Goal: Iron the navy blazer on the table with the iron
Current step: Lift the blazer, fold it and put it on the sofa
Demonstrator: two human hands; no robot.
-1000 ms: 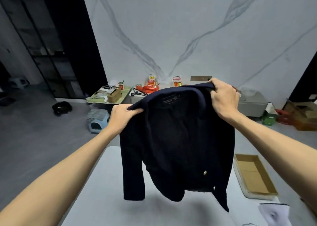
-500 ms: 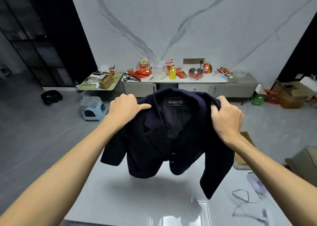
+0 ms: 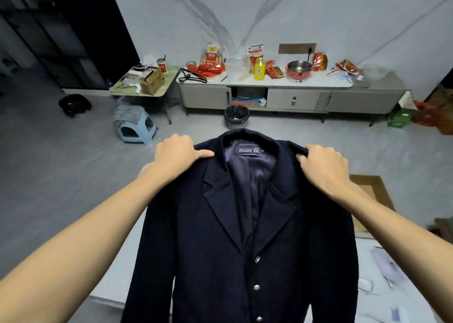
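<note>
And here it is, the navy woollen blazer with silver buttons [image 3: 210, 236], front side up and lapels spread, collar and woven label at the far end, stretched out over the pale grey glossy table [image 3: 117, 281]. Whether the cloth has touched down on the tabletop I can't tell; the hem runs out of the bottom of the view.

Left hand [image 3: 176, 153] grips the blazer's shoulder on that side, fingers curled over the edge, thumb laid flat along the top towards the collar. Right hand [image 3: 323, 165] has the other shoulder, a bunch of fabric pinched up in curled fingers. Two good holds: the shoulders look like the stiffest part, so the garment hangs square from there.

By the look of it this is soft, fairly thick cloth with some weight, limp in the sleeves and firmer through the lapels. The shiny lining [image 3: 247, 175] will probably slide, and those buttons want a wide berth from anything hot.

Off to the right on the table lies a pale lilac-white appliance [image 3: 387, 266] beside a thin cord, too blurred to identify. Beyond it sits a flat brown cardboard tray [image 3: 367, 183].
</note>
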